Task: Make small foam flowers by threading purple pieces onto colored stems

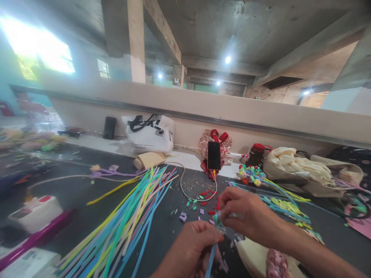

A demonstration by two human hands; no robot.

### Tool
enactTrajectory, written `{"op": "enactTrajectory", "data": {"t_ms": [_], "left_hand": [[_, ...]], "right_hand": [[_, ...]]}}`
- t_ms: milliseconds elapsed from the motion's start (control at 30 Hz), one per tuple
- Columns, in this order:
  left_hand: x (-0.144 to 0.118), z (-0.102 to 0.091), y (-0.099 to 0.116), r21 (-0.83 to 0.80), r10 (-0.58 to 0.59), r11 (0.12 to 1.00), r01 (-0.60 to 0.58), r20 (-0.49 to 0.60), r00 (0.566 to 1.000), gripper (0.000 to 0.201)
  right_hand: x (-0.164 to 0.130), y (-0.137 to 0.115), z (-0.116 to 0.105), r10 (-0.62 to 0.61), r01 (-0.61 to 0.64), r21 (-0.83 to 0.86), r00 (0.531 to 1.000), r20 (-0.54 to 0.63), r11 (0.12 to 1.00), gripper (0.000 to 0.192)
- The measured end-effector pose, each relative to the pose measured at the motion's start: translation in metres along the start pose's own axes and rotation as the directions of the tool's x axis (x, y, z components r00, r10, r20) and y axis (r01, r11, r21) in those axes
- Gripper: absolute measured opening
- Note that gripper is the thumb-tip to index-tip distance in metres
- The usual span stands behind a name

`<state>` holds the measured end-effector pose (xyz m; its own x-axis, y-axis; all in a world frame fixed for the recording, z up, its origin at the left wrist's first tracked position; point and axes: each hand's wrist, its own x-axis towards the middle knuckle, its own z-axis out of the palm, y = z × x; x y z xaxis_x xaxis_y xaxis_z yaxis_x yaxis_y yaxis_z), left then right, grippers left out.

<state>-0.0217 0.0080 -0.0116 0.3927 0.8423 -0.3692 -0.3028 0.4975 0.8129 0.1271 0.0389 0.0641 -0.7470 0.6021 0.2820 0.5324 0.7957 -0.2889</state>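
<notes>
A dark worktable [87, 208] carries a fan of coloured strips [124, 220], scattered small cut pieces [199, 202] and a white cable [185, 189]

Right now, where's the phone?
In the head view, the phone stands right of centre against the red patterned bag, between the white bag and the red-lidded bottle.

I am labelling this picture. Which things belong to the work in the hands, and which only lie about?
In use:
left hand gripping a blue strip
right hand pinching the small colourful piece
pile of coloured strips
cut bits

Lying about:
phone
white bag
red-lidded bottle
cream cloth
</notes>
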Motion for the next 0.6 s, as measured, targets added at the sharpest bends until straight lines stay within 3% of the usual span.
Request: {"op": "enactTrajectory", "data": {"t_ms": [100, 267, 333, 600], "left_hand": [[-0.001, -0.001, 0.002, -0.016, 0.012, 1.0, -0.012, -0.005, 1.0, 0.017], [-0.002, -0.005, 0.004, -0.053, 0.09, 0.995, -0.09, 0.005, 0.996, 0.023], [-0.001, -0.005, 0.004, -0.095, 0.113, 0.989, -0.113, -0.003, 0.994, 0.025], [-0.004, -0.003, 0.007, -0.227, 0.26, 0.94, -0.256, -0.013, 0.966, 0.029]], "right_hand": [[-0.004, -0.003, -0.012, 0.007, -0.006, 0.052, 1.0, -0.025, 0.999, 0.015], [-0.021, -0.004, -0.027, 0.102, -0.075, 0.122, 0.967, -0.232, 0.99, 0.019], [-0.029, -0.003, -0.025, 0.159, -0.125, 0.143, 0.954, -0.256, 0.982, 0.018], [-0.039, -0.01, 0.01, 0.292, -0.251, 0.336, 0.953, -0.076, 0.908, 0.015]]}}
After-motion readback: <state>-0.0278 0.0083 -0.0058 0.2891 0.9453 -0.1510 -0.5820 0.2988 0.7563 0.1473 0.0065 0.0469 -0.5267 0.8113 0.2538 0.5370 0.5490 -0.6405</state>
